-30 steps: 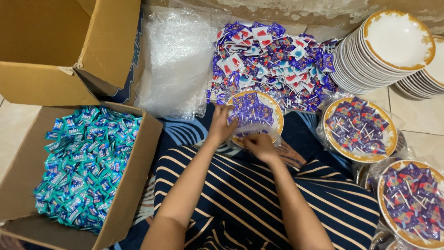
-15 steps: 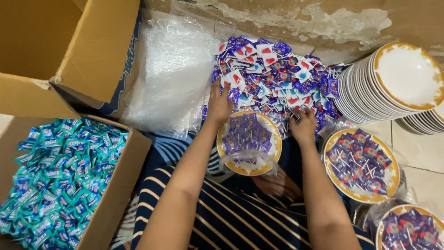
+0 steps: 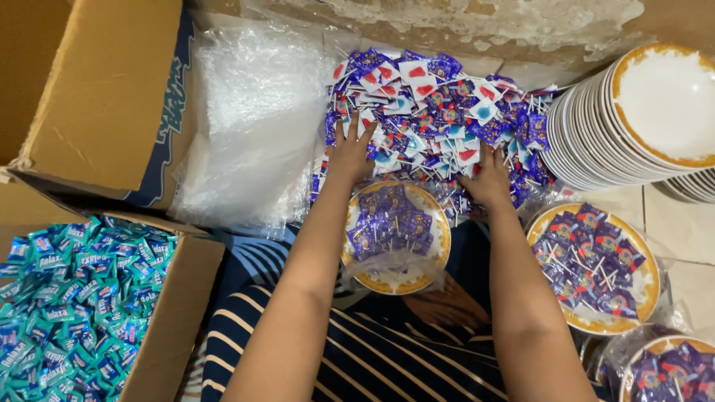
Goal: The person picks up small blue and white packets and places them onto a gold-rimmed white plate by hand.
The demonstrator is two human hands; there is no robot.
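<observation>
1. A heap of wrapped lollipops (image 3: 436, 112), in purple, white, red and blue wrappers with thin white sticks, is seen spread on the floor against a rough wall.
2. The left hand (image 3: 351, 151) is laid flat on the left part of the heap, fingers spread and open, with nothing gripped.
3. The right hand (image 3: 488, 177) is pressed on the heap's lower right part, fingers reaching into the wrappers; whether a lollipop is pinched cannot be told.
4. Just below the heap, between the two forearms, a gold-rimmed plate (image 3: 432, 257) is set on the lap, loaded with purple lollipops and covered in clear plastic.
5. A dark skirt with pale stripes (image 3: 402, 350) is seen beneath the plate.
6. To the right, a second filled plate (image 3: 646, 292) is laid on the floor tiles, and a third wrapped one (image 3: 670, 368) is cut by the lower corner.
7. A tall stack of empty plates (image 3: 596, 130) is leaned just beside the heap's right edge.
8. To the left, crumpled clear plastic bags (image 3: 249, 119) are piled beside an open cardboard box (image 3: 104, 97).
9. A second box (image 3: 175, 313) at lower left is filled with teal candy packets (image 3: 71, 290).
</observation>
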